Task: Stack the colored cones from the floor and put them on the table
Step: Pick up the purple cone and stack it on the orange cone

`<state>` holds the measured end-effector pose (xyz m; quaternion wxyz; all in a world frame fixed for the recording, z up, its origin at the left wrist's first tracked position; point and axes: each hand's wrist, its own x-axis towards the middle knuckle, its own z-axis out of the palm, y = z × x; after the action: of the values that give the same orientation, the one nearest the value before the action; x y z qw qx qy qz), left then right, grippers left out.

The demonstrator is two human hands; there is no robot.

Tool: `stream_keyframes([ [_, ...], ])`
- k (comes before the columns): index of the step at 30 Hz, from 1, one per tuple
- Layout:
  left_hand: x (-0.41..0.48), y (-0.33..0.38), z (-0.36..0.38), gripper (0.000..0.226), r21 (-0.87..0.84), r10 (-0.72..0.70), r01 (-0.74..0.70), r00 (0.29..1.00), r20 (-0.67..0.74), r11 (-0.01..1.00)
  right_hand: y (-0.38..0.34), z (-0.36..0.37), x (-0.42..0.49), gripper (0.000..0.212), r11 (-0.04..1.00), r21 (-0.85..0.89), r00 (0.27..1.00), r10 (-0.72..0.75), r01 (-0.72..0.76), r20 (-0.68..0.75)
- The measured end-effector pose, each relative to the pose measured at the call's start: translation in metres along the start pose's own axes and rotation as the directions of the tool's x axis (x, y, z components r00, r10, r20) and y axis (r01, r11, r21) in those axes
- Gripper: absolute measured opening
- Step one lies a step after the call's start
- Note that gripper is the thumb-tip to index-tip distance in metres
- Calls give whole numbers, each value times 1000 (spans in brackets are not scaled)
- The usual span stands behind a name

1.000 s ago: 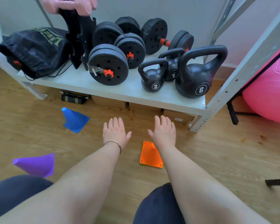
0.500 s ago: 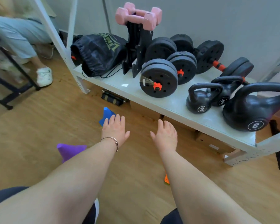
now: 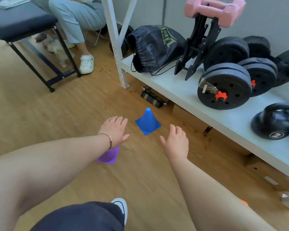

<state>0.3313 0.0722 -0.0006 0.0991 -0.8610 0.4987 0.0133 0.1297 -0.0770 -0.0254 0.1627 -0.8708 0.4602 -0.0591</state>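
Observation:
A blue cone (image 3: pixel 148 121) stands upright on the wooden floor in front of the shelf. My left hand (image 3: pixel 114 129) hovers just left of it, palm down, fingers spread, holding nothing. My right hand (image 3: pixel 176 143) is open too, to the right of the blue cone and a little nearer to me. A purple cone (image 3: pixel 109 155) stands on the floor under my left wrist, mostly hidden by the arm. Only an orange sliver of a third cone (image 3: pixel 244 202) peeks out behind my right forearm.
A low white metal shelf (image 3: pixel 173 84) at the right carries a black bag (image 3: pixel 154 47), weight plates (image 3: pixel 223 85), a kettlebell (image 3: pixel 275 124) and pink dumbbells (image 3: pixel 215 9). A seated person's legs (image 3: pixel 77 22) and a black bench (image 3: pixel 22 20) are at the upper left.
The view has swung left and closer to the floor. The blue cone now stands between my two hands, the purple one lies under my left wrist, and the orange one has slipped behind my right arm.

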Motion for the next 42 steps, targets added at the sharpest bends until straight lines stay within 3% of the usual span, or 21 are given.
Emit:
stream_keyframes([
  [7, -39, -83, 60, 75, -110, -239, 243, 970, 51, 964, -42, 47, -2, 64, 998, 14, 995, -68, 67, 74],
  [17, -63, -131, 132, 69, -244, -342, 358, 934, 106, 901, -109, 109, 9, 65, 978, 16, 964, -208, 208, 168],
  [24, -67, -139, 176, 69, -186, -279, 324, 932, 232, 928, -137, 159, 9, 67, 970, 11, 935, -238, 244, 263],
  [31, -48, -134, 201, 68, -266, -223, 349, 886, 408, 899, -155, 197, 26, 51, 956, -35, 868, -250, 292, 428],
  [36, -43, -135, 218, 71, -326, -131, 339, 843, 521, 883, -159, 221, 30, 51, 947, -56, 753, -215, 316, 622],
  [42, -29, -130, 224, 67, -376, -117, 364, 833, 540, 853, -165, 234, 36, 65, 967, 46, 644, -202, 251, 738],
])
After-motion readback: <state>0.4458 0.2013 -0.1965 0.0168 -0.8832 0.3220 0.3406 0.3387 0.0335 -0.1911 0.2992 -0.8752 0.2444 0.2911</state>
